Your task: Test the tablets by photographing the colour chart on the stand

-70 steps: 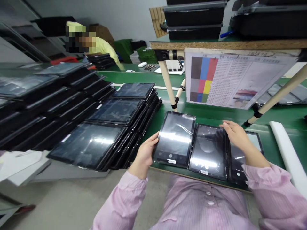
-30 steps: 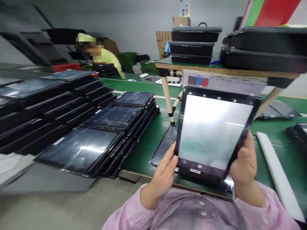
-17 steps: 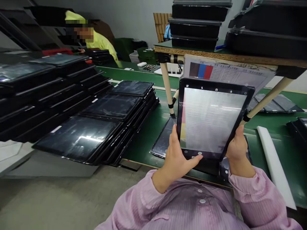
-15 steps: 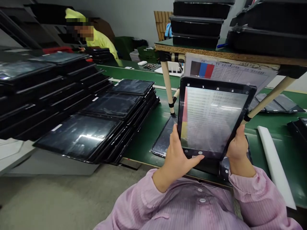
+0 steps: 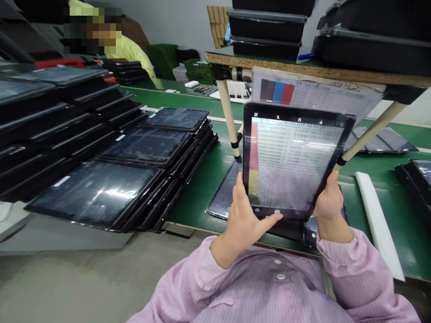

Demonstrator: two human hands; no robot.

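A black tablet (image 5: pixel 292 166) is held upright between my two hands, its lit screen showing a camera picture of a printed sheet. My left hand (image 5: pixel 244 220) grips its lower left edge, thumb lying along the bottom by the round on-screen button. On the opposite side, my right hand (image 5: pixel 328 199) is closed around the lower right edge, its fingers hidden behind. Past the tablet hangs the printed chart (image 5: pixel 310 96) with colour blocks and lines of text. Partly covered by my hands, a dark tablet (image 5: pixel 220 195) lies on the green table (image 5: pixel 195 197).
Stacked tablets (image 5: pixel 97 193) fill the left side. A wooden shelf (image 5: pixel 303 69) on pipe legs carries black trays (image 5: pixel 266 29). A white foam strip (image 5: pixel 379 224) lies to the right, near more tablets (image 5: pixel 382 139). Across the table, a person in yellow (image 5: pixel 131 54) bends over.
The picture on the tablet's screen has turned from blurred to sharper lines of text. My view has shifted slightly to the right; both hands keep the same hold.
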